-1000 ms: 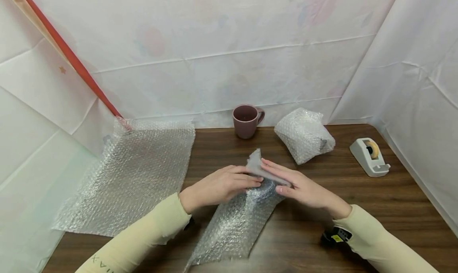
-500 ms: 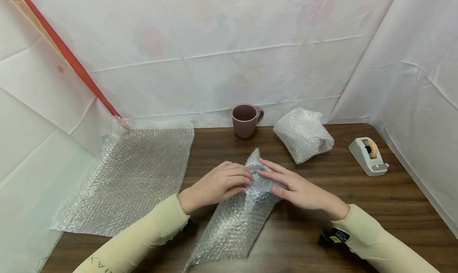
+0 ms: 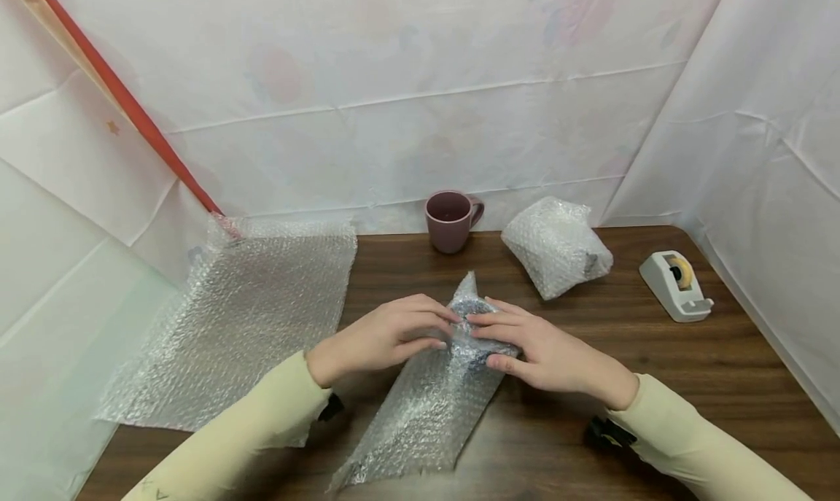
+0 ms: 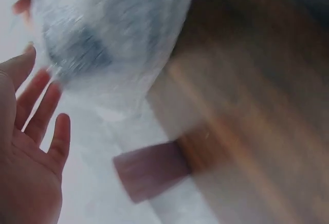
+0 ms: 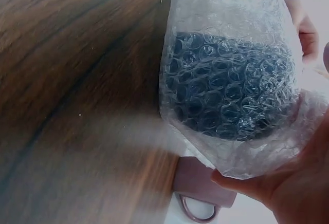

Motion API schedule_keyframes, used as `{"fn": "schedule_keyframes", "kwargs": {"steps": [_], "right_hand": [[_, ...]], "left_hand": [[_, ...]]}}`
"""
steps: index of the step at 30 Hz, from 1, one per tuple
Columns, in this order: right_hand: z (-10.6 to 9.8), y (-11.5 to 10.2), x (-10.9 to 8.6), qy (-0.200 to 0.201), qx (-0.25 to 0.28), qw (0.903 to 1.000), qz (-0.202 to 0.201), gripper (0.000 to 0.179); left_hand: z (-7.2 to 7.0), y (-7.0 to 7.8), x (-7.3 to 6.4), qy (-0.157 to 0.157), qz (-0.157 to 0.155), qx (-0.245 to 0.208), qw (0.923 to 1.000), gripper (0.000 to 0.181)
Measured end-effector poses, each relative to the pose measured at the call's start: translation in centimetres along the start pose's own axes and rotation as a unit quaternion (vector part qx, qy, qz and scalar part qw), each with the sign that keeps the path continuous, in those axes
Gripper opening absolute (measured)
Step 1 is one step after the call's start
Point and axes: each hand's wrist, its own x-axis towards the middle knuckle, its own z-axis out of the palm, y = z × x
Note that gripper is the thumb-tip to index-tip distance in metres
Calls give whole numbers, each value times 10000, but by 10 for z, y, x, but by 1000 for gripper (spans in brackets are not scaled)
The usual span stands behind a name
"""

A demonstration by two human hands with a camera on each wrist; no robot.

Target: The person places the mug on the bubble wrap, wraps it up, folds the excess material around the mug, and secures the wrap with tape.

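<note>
A dark blue round-edged object (image 5: 231, 85) shows through the bubble wrap (image 3: 426, 413) folded over it, its kind hidden by the bubbles. A long flap of this wrap runs toward the front edge of the head view. My right hand (image 3: 551, 348) rests over the top and right side of the bundle, fingers spread and lightly bent. At the left side is my left hand (image 3: 394, 333), its fingertips right by the wrap. The left wrist view, blurred, has this hand (image 4: 31, 136) with fingers apart, beside the bundle.
A mauve mug (image 3: 449, 222) stands behind the bundle. Right of it lies another bubble-wrapped bundle (image 3: 554, 246). A white tape dispenser (image 3: 676, 286) sits at the far right. A flat bubble wrap sheet (image 3: 256, 326) covers the table's left, and white cloth (image 3: 394, 100) hangs behind.
The raised corner of wrap has been folded down over the blue object. My left hand has drawn back leftward from the top; my right hand has shifted slightly left onto the bundle.
</note>
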Motion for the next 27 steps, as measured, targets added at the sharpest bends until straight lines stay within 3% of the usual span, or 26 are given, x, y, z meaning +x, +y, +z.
{"fn": "schedule_keyframes", "kwargs": {"steps": [4, 8, 10, 12, 15, 17, 22, 27], "right_hand": [[-1, -2, 0, -110, -36, 9999, 108, 43], [-2, -3, 0, -70, -36, 9999, 146, 40], [-2, -4, 0, -54, -7, 9999, 154, 39], [-1, -4, 1, -75, 17, 9998, 158, 39], [0, -6, 3, -122, 23, 9998, 158, 40], [0, -7, 3, -159, -2, 9997, 169, 43], [1, -6, 2, -195, -58, 9997, 140, 46], [2, -3, 2, -93, -80, 9999, -22, 44]], "left_hand": [[-13, 17, -7, -88, 408, -70, 9991, 16], [-13, 39, -17, -701, 959, 221, 9927, 38], [-9, 49, -25, -1021, 1046, 598, 9874, 43], [-7, 56, -35, -1278, 1009, 1068, 9809, 33], [-4, 63, -51, -1471, 889, 1756, 9693, 13], [-3, 63, -59, -1501, 836, 2112, 9622, 11], [-8, 54, -67, -1240, 830, 2624, 9533, 11], [-19, 37, -64, -380, 649, 2215, 9723, 18]]}}
